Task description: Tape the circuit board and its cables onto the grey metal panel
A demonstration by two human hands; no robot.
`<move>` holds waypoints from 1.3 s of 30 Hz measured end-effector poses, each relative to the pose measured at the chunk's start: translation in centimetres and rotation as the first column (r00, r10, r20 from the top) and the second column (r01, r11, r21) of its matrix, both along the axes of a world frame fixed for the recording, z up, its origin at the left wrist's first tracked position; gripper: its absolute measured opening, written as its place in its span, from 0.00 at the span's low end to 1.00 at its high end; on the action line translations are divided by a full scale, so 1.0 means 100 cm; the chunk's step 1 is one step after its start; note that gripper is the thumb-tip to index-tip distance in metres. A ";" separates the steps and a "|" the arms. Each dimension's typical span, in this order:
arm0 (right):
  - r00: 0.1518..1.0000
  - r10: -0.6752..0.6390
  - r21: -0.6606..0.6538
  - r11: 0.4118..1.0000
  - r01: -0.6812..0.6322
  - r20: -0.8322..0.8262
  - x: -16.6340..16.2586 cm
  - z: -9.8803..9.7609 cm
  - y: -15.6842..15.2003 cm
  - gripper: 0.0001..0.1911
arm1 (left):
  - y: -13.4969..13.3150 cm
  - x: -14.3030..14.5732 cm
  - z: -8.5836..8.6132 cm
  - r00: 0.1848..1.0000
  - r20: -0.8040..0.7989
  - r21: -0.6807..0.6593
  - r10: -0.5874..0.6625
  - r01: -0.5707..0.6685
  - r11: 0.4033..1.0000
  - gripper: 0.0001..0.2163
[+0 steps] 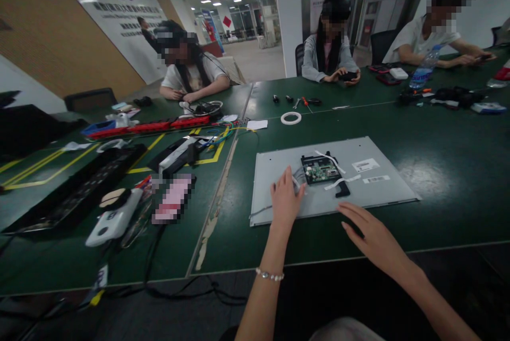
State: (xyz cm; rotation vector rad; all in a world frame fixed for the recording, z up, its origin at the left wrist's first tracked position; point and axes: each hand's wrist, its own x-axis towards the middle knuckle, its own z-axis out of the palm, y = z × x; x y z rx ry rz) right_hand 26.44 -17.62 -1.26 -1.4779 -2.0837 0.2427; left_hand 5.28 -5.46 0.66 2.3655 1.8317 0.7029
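Observation:
A flat grey display panel [279, 171] lies on the green table before me, its back side up. Near its middle sits a green circuit board [323, 172] in a black bracket, with white tape strips [342, 182] across and beside it. My left hand [286, 198] rests over the panel's left part, fingers apart, by the grey cables [295, 173] that run to the board. Whether its fingertips touch the cables I cannot tell. My right hand [368, 229] hovers at the panel's near edge, fingers stretched out, holding nothing.
A roll of white tape [290, 118] and small tools [306, 102] lie beyond the panel. To the left are a phone [174, 198], a white device [113, 219], a long black tray [79, 187] and cables. Several people sit around the table. A water bottle [424, 69] stands at right.

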 end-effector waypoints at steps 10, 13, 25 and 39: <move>0.950 -0.002 -0.065 0.998 0.023 0.311 0.122 -0.012 0.065 0.37 | -0.004 -0.010 0.010 0.969 0.244 0.264 0.034 -0.101 0.959 0.27; 0.922 0.044 -0.147 0.989 0.014 0.386 0.139 -0.019 0.073 0.46 | -0.005 -0.011 0.011 0.966 0.255 0.269 0.030 -0.101 0.958 0.26; 0.884 0.060 -0.140 0.990 0.007 0.464 0.144 -0.028 0.067 0.44 | -0.008 -0.013 0.012 0.940 0.337 0.227 0.048 -0.131 0.965 0.28; 0.879 -0.077 -0.130 0.979 0.155 0.470 0.162 -0.034 0.051 0.44 | -0.011 -0.018 0.012 0.929 0.370 0.179 0.021 -0.093 0.979 0.25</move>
